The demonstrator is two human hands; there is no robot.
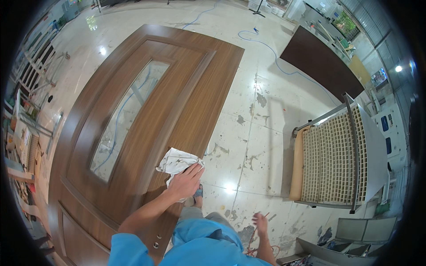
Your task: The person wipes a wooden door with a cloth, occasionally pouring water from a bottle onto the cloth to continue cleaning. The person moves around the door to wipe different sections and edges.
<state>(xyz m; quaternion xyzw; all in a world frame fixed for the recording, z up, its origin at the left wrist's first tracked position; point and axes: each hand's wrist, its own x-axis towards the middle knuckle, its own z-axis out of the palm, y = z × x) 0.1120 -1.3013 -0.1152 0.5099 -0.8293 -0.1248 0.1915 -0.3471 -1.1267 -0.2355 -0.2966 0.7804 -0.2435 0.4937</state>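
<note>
A large brown wood-grain door [177, 133] with raised panel mouldings and a long narrow opening lies before me, tilted to the right. My left hand [186, 181] presses a crumpled white cloth [178, 160] onto the door's flat right-hand border, close to its edge. Part of the cloth is hidden beneath the fingers. Down at my right side, off the door, hangs my right hand [261, 223] with curled fingers. A thin reddish-brown line shows on both sides of that hand; I cannot make out what it is.
To the right stands a metal rack [350, 150] stacked with cream hollow-core panels. Behind it is a dark brown panel [321, 62]. A blue hose [284, 66] trails over the stained tile floor [248, 128]. Metal frames [37, 66] line the left, and a grey box [364, 230] sits lower right.
</note>
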